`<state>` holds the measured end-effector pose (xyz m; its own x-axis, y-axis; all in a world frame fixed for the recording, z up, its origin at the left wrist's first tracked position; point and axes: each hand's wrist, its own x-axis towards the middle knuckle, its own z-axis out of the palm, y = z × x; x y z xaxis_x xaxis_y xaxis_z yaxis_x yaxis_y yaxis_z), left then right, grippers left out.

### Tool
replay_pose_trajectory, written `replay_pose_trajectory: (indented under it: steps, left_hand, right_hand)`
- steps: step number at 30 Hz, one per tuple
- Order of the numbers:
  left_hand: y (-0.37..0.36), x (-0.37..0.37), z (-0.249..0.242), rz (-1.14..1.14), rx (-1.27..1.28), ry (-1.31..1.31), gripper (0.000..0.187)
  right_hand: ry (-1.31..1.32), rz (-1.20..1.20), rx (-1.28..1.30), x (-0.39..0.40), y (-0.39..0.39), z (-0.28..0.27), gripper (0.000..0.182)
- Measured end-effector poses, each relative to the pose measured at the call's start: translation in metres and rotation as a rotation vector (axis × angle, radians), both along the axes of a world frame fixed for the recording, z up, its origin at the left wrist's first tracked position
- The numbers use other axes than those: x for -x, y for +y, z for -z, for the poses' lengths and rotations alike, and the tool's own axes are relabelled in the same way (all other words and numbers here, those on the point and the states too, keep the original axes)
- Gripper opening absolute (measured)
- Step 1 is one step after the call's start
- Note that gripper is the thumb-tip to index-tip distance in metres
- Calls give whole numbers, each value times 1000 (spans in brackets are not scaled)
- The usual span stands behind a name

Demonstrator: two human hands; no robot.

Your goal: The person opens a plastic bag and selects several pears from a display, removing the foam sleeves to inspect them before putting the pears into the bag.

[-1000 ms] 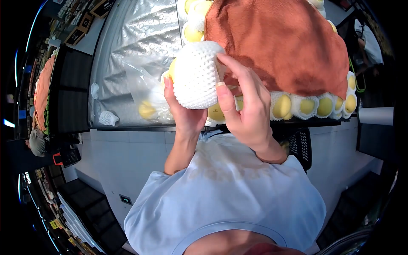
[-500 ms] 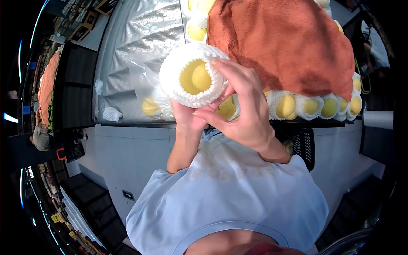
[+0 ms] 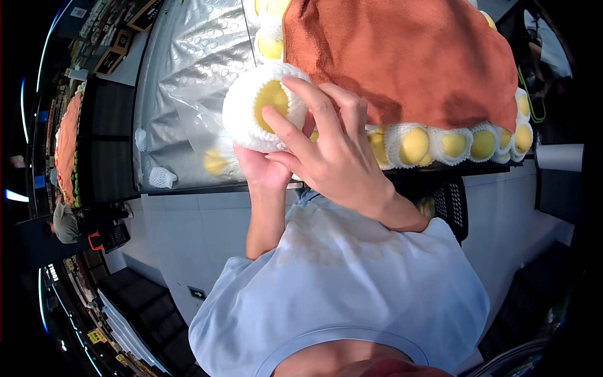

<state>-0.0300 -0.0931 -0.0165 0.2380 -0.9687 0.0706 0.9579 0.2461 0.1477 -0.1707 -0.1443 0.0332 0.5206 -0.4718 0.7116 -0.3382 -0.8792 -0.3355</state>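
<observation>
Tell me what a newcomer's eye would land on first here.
Probably the big rust-orange cloth, spread across the upper right. Just left of centre, a yellow fruit shows through the opening of a bright white foam net, with the left hand beneath and the right hand's fingers at the opening. Then comes the row of netted yellow fruit along the cloth's near edge.

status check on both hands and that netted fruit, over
Left hand supporting yellow fruit from below. Right hand, fingers at foam net opening. Clear plastic bag close by, not visibly blocking either hand.
</observation>
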Motion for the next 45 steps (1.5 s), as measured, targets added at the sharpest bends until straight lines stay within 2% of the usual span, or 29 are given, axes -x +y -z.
replay_pose_trajectory:
  steps: [3,6,9,15,18,19,20,23,24,25,27,28,29,31,32,33,35,37,39,41,43,44,45]
  left_hand:
    - [-1,-1,0,0,5,-34,51]
    - [1,0,0,-45,-100,-51,50]
    - [2,5,-3,38,22,-39,49]
    - [8,8,4,-104,-141,-179,47]
    - [12,8,4,-70,-62,-121,47]
    - [13,5,8,-30,33,-105,48]
    - [14,3,10,11,129,-89,48]
    - [20,4,2,-38,109,-124,48]
    - [21,5,1,-16,184,-91,52]
    - [24,7,-3,-29,187,-93,52]
    - [29,13,-18,-252,-90,-699,67]
    - [30,16,-29,-261,-150,-727,87]
    - [30,17,-39,-207,-185,-759,101]
    - [28,18,-44,-146,-249,-822,113]
    - [28,18,-43,-164,-249,-819,113]
    - [28,18,-41,-172,-261,-858,117]
    - [25,20,-34,-195,-270,-893,120]
    - [22,24,-27,-303,-216,-871,123]
    - [26,27,-25,-323,-276,-847,128]
    - [29,23,-9,-288,-220,-764,125]
    - [32,27,-19,-285,-204,-749,119]
    - [34,29,-22,-266,-190,-736,113]
    - [36,28,-22,-281,-187,-734,113]
  right_hand:
    - [1,5,2,-6,0,2,59]
    - [-5,11,52,-10,-2,10,62]
    - [26,25,25,-13,1,11,69]
    - [32,-42,-75,-11,8,8,79]
    - [26,-61,-56,-11,8,10,69]
    - [26,-64,-56,-12,8,11,69]
    - [-56,-104,-83,-13,8,12,73]
    - [-249,-217,-135,-17,2,17,82]
    - [-360,-287,-162,-19,0,18,89]
    - [-360,-301,-160,-18,-2,18,89]
    - [-464,-441,-270,-13,-8,17,93]
    - [-446,-442,-298,-7,-8,13,93]
    - [-511,-536,-491,-4,-8,19,95]
    - [-623,-661,-677,-2,-12,20,98]
    - [-685,-664,-800,-2,-11,15,103]
    - [-676,-680,-800,-1,-10,13,103]
    - [-681,-694,-954,3,-9,10,107]
    - [-641,-774,-886,4,-12,12,103]
    - [-705,-722,-1054,4,-6,9,100]
    - [-684,-729,-1060,3,-4,14,93]
    - [-696,-754,-1173,1,-4,19,87]
    - [-682,-766,-1114,0,-5,25,79]
    - [-672,-779,-1112,-1,-5,26,79]
